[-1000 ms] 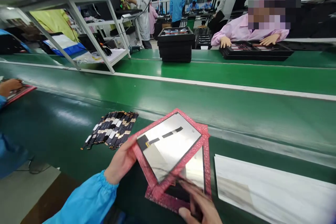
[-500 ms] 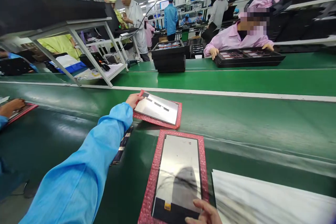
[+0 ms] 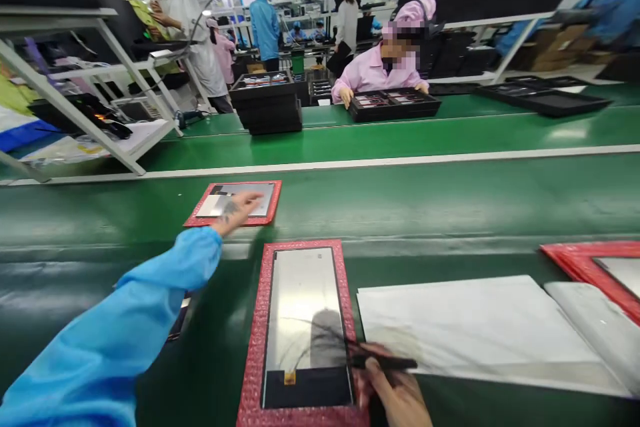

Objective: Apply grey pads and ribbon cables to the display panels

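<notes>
My left hand [image 3: 241, 208], fingers stretched out, is above a display panel [image 3: 260, 203] on a red bubble-wrap sheet [image 3: 276, 195], over the far belt; whether it touches is unclear. A second display panel [image 3: 305, 293] lies lengthwise before me on red bubble wrap [image 3: 251, 333]. It has a silvery back, a black lower band and a small yellow tab [image 3: 290, 378]. At its lower right edge, my right hand [image 3: 397, 390] grips a slim black pen-like tool [image 3: 387, 362], blurred. My left sleeve mostly hides a dark strip-like piece [image 3: 179, 321].
White sheets [image 3: 465, 320] lie to the right, with a folded clear-white wrap [image 3: 590, 320] and another red-wrapped panel [image 3: 575, 257] beyond. Across the green belt [image 3: 400, 200], a person in pink [image 3: 375, 70] holds a black tray [image 3: 395, 107]. Stacked black trays [image 3: 267, 107] and a metal rack [image 3: 120, 80] stand left.
My left hand has let go of the far panel, which now lies flat on the belt. My right hand now shows a black tool in it. The view has swung right.
</notes>
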Tool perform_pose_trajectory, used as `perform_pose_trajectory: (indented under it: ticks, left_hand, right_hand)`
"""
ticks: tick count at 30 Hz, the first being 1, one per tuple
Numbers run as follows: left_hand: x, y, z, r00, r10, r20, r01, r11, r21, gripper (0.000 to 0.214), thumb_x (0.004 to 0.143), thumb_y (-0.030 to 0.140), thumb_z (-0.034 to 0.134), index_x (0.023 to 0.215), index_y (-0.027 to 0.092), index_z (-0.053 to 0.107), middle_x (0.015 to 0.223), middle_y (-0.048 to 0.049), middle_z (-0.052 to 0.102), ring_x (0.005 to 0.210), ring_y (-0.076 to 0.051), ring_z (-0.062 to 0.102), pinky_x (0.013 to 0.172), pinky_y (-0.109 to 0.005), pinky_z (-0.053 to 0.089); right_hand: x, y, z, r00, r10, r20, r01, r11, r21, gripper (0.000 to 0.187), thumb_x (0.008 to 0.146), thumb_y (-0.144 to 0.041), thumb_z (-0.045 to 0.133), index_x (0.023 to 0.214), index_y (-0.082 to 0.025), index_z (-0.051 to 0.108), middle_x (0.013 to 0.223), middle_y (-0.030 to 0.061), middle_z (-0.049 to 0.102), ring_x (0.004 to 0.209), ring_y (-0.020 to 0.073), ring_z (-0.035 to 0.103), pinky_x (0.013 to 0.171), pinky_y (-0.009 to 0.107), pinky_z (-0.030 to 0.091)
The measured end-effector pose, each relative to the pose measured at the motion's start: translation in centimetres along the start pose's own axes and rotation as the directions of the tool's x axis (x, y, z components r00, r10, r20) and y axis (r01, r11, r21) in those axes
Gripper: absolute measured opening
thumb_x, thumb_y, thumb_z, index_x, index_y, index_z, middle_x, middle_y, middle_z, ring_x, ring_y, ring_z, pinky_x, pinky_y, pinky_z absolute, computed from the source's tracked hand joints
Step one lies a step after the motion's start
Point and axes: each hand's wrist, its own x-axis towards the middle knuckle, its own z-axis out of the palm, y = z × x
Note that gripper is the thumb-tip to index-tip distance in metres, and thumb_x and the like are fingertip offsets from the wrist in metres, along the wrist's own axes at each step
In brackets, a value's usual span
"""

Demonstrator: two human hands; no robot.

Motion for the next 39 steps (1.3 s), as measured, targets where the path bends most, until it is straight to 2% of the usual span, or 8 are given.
perform_pose_trajectory:
  ticks: [3, 6, 8, 10, 15, 28, 35, 39]
  left_hand:
    - [-5.9, 4.1, 7.5, 0.893, 0.291, 0.343, -0.270, 0.957, -0.110, 0.025, 0.076, 0.038, 0.070, 0.097, 0.025, 0.074, 0.114, -0.0047, 0.072, 0.113, -0.025, 0.063, 0.107, -0.039, 0.045]
    - [-10.6, 8.4, 13.6, 0.468, 0.621, 0.629, -0.637, 0.730, -0.248, 0.044, 0.084, 0.044, 0.066, 0.125, 0.029, 0.065, 0.145, -0.0077, 0.053, 0.139, -0.032, 0.042, 0.119, -0.049, 0.029]
    - [-12.0, 10.8, 16.6, 0.310, 0.645, 0.699, -0.688, 0.659, -0.303, 0.062, 0.081, 0.047, 0.071, 0.139, 0.033, 0.054, 0.155, -0.0056, 0.038, 0.147, -0.037, 0.026, 0.123, -0.055, 0.014]
    - [-12.2, 12.3, 18.7, 0.253, 0.621, 0.741, -0.650, 0.677, -0.345, 0.078, 0.068, 0.049, 0.081, 0.140, 0.037, 0.053, 0.157, -0.0028, 0.033, 0.148, -0.039, 0.018, 0.123, -0.054, 0.005]
    - [-11.2, 12.8, 21.1, 0.237, 0.562, 0.792, -0.502, 0.769, -0.396, 0.091, 0.042, 0.048, 0.093, 0.128, 0.040, 0.064, 0.150, -0.0016, 0.042, 0.146, -0.043, 0.021, 0.123, -0.051, 0.002]
    - [-11.0, 12.3, 20.9, 0.089, 0.535, 0.840, -0.653, 0.668, -0.356, 0.095, 0.067, 0.067, 0.074, 0.147, 0.027, 0.043, 0.160, -0.0078, 0.025, 0.149, -0.040, 0.005, 0.116, -0.062, -0.011]
    - [-11.4, 12.6, 21.0, 0.266, 0.506, 0.821, -0.450, 0.818, -0.359, 0.039, 0.093, 0.046, 0.051, 0.129, 0.039, 0.063, 0.150, 0.0019, 0.044, 0.147, -0.037, 0.020, 0.120, -0.059, -0.002]
    - [-11.5, 12.4, 21.0, 0.320, 0.530, 0.785, -0.386, 0.830, -0.403, 0.033, 0.088, 0.040, 0.061, 0.120, 0.045, 0.068, 0.144, 0.0067, 0.051, 0.146, -0.035, 0.025, 0.122, -0.054, -0.002]
  right_hand:
    - [0.8, -1.2, -4.2, 0.981, -0.018, -0.191, 0.023, 0.999, 0.024, 0.044, 0.055, -0.062, 0.082, 0.084, -0.030, 0.078, 0.061, -0.0021, 0.066, 0.047, 0.0161, 0.058, 0.051, 0.027, 0.052]
    - [0.8, -2.0, -8.4, 0.915, -0.070, -0.397, 0.071, 0.997, -0.011, 0.042, 0.052, -0.057, 0.085, 0.081, -0.026, 0.078, 0.082, 0.0006, 0.073, 0.070, 0.0198, 0.068, 0.061, 0.025, 0.058]
    - [0.6, -2.3, -10.4, 0.901, -0.065, -0.429, 0.071, 0.997, -0.002, 0.041, 0.054, -0.053, 0.086, 0.081, -0.023, 0.078, 0.093, 0.0034, 0.075, 0.088, 0.0240, 0.070, 0.069, 0.025, 0.061]
    - [0.4, -2.2, -11.3, 0.896, -0.058, -0.440, 0.076, 0.997, 0.024, 0.039, 0.057, -0.049, 0.086, 0.082, -0.021, 0.077, 0.090, 0.0045, 0.076, 0.091, 0.0258, 0.071, 0.072, 0.027, 0.062]
    - [0.9, -0.7, -11.4, 0.881, -0.138, -0.452, 0.147, 0.989, -0.017, 0.039, 0.057, -0.046, 0.086, 0.080, -0.020, 0.068, 0.075, 0.0031, 0.073, 0.076, 0.0265, 0.072, 0.068, 0.033, 0.063]
    - [1.2, -0.5, -10.4, 0.908, -0.123, -0.402, 0.115, 0.992, -0.043, 0.036, 0.063, -0.046, 0.083, 0.080, -0.018, 0.066, 0.072, 0.0044, 0.072, 0.073, 0.0254, 0.071, 0.070, 0.034, 0.058]
    - [-0.7, -1.0, -9.1, 0.916, -0.171, -0.363, 0.152, 0.985, -0.082, 0.030, 0.061, -0.047, 0.082, 0.074, -0.024, 0.069, 0.068, 0.0042, 0.071, 0.063, 0.0245, 0.067, 0.058, 0.035, 0.056]
    - [-4.4, -2.3, -7.6, 0.981, -0.195, -0.007, 0.193, 0.972, -0.134, 0.009, 0.060, -0.039, 0.080, 0.066, -0.036, 0.074, 0.065, 0.0085, 0.072, 0.063, 0.0256, 0.068, 0.061, 0.040, 0.055]
